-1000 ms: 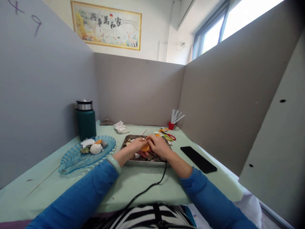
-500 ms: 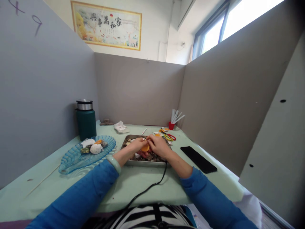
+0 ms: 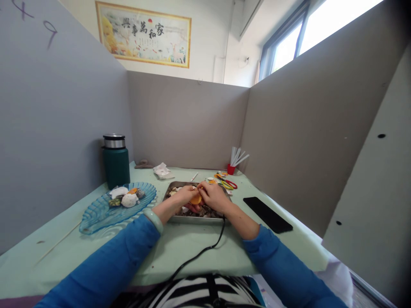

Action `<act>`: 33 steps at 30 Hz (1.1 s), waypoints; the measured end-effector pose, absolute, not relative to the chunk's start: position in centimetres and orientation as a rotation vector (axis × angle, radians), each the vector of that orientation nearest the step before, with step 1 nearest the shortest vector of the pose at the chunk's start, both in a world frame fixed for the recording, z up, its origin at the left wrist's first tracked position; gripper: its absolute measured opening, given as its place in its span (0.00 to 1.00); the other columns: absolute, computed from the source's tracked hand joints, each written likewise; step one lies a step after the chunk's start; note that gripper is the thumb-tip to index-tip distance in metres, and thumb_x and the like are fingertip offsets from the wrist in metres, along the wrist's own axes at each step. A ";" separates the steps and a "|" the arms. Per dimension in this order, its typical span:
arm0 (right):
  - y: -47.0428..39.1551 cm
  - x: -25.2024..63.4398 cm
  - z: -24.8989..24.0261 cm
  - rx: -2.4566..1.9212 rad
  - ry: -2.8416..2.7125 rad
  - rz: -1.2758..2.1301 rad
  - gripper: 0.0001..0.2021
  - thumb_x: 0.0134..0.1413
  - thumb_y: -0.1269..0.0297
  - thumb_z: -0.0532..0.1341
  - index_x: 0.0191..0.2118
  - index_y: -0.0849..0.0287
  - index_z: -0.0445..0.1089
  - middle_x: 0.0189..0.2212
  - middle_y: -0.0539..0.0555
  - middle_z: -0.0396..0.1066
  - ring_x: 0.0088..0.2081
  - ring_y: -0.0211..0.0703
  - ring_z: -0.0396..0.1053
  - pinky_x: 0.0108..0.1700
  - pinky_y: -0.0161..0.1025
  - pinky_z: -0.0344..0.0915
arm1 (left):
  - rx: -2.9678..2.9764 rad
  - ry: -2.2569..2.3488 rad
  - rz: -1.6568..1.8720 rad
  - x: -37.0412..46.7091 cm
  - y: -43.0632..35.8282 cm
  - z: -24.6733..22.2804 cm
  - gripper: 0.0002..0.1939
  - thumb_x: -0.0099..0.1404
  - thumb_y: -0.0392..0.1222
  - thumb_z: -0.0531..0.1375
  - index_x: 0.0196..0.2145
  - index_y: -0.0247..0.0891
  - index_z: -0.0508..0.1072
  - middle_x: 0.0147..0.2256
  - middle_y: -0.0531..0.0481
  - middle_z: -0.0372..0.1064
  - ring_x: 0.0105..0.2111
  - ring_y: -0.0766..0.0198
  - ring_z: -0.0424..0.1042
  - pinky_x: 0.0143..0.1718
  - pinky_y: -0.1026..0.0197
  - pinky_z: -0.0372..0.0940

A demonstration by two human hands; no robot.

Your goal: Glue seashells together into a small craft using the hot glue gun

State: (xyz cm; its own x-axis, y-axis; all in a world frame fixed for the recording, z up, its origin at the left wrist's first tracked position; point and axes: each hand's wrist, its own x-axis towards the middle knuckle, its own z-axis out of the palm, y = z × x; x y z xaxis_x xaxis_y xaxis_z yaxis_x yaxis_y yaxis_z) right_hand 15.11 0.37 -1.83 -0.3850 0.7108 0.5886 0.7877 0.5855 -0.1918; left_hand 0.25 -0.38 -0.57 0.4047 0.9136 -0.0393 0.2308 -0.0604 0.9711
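Over a metal tray [image 3: 195, 220] of shells and stones, my left hand [image 3: 186, 196] and my right hand [image 3: 212, 196] meet, fingers curled together. An orange piece [image 3: 196, 199] is pinched by the left fingers, with the right fingertips at its upper edge. It looks round and flat. Reddish fingers or objects beneath it are too small to make out. A black cord [image 3: 205, 249] runs from beside my right wrist to the table's front edge.
A blue shell-shaped plate [image 3: 93, 216] with shells stands left, before a green bottle [image 3: 116, 167]. Scissors [image 3: 229, 185], a red cup of white sticks [image 3: 230, 169] and crumpled paper [image 3: 163, 171] lie behind. A black phone-like slab [image 3: 267, 214] lies right. Grey partitions surround the table.
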 end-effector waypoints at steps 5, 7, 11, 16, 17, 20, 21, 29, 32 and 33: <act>0.3 15.1 -1.8 -1.192 -2.190 -0.172 0.10 0.57 0.65 0.50 0.39 0.58 0.68 0.28 0.52 0.72 0.31 0.40 0.68 0.33 0.32 0.55 | 1.545 1.053 0.760 0.2 -0.3 -0.6 0.09 0.62 0.40 0.49 0.31 0.32 0.65 0.24 0.46 0.69 0.20 0.66 0.69 0.21 0.63 0.66; 0.4 15.1 -1.8 -1.192 -2.194 -0.175 0.10 0.57 0.65 0.50 0.39 0.58 0.68 0.28 0.52 0.72 0.31 0.40 0.68 0.33 0.32 0.55 | 1.544 1.065 0.765 0.2 -0.3 -0.6 0.09 0.62 0.40 0.49 0.30 0.32 0.65 0.24 0.46 0.69 0.19 0.66 0.69 0.21 0.64 0.66; 0.5 15.2 -2.0 -1.193 -2.193 -0.181 0.10 0.57 0.65 0.50 0.39 0.57 0.67 0.28 0.52 0.72 0.31 0.40 0.68 0.33 0.32 0.55 | 1.545 1.077 0.758 0.3 -0.5 -0.5 0.09 0.62 0.40 0.49 0.31 0.32 0.65 0.23 0.47 0.69 0.19 0.66 0.69 0.21 0.64 0.65; 0.4 15.2 -1.9 -1.190 -2.198 -0.165 0.10 0.57 0.65 0.50 0.39 0.57 0.68 0.27 0.52 0.72 0.29 0.39 0.67 0.32 0.32 0.55 | 1.535 1.088 0.761 0.3 -0.5 -0.6 0.09 0.62 0.41 0.51 0.30 0.32 0.66 0.24 0.47 0.69 0.19 0.66 0.69 0.21 0.64 0.65; 0.4 15.1 -1.9 -1.191 -2.199 -0.162 0.10 0.57 0.65 0.50 0.39 0.57 0.68 0.27 0.52 0.72 0.30 0.39 0.67 0.32 0.32 0.55 | 1.533 1.089 0.760 0.3 -0.4 -0.6 0.09 0.62 0.41 0.51 0.30 0.32 0.66 0.24 0.47 0.69 0.19 0.66 0.69 0.21 0.64 0.65; 0.4 15.1 -1.9 -1.204 -2.200 -0.160 0.10 0.56 0.66 0.51 0.39 0.58 0.68 0.27 0.52 0.72 0.30 0.40 0.67 0.32 0.32 0.54 | 1.538 1.100 0.754 0.3 -0.2 -0.7 0.09 0.62 0.41 0.51 0.30 0.32 0.65 0.23 0.47 0.69 0.19 0.66 0.69 0.21 0.64 0.65; 0.4 15.1 -2.0 -1.208 -2.203 -0.160 0.10 0.56 0.66 0.51 0.40 0.58 0.68 0.27 0.53 0.72 0.30 0.40 0.67 0.32 0.32 0.54 | 1.546 1.107 0.753 0.3 -0.1 -0.8 0.09 0.62 0.41 0.51 0.30 0.33 0.65 0.23 0.47 0.69 0.19 0.66 0.69 0.21 0.64 0.65; 0.5 15.2 -2.1 -1.228 -2.246 -0.170 0.10 0.57 0.65 0.51 0.41 0.57 0.67 0.28 0.53 0.72 0.30 0.41 0.67 0.31 0.32 0.53 | 1.607 1.130 0.721 0.2 0.1 -1.1 0.10 0.62 0.38 0.48 0.29 0.33 0.66 0.23 0.47 0.69 0.19 0.65 0.69 0.20 0.64 0.66; 0.5 15.2 -2.0 -1.228 -2.250 -0.184 0.10 0.57 0.65 0.51 0.41 0.57 0.67 0.29 0.53 0.72 0.31 0.41 0.67 0.31 0.33 0.53 | 1.608 1.127 0.721 0.2 0.2 -1.2 0.11 0.62 0.38 0.48 0.29 0.32 0.66 0.23 0.47 0.69 0.19 0.65 0.69 0.20 0.63 0.66; 0.5 15.2 -2.0 -1.227 -2.250 -0.187 0.10 0.57 0.65 0.51 0.41 0.57 0.67 0.29 0.53 0.72 0.31 0.41 0.67 0.31 0.33 0.53 | 1.606 1.124 0.721 0.2 0.2 -1.2 0.10 0.62 0.38 0.48 0.29 0.32 0.66 0.23 0.47 0.69 0.19 0.65 0.69 0.20 0.63 0.66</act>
State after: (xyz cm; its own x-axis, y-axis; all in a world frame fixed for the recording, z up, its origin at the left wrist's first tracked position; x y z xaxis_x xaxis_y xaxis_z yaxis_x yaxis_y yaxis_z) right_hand 15.16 0.46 -2.01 -0.4209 0.7305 0.5377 0.8091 0.5704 -0.1415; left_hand 0.19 0.24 -1.23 0.3892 0.9184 -0.0710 0.3184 -0.0618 0.9459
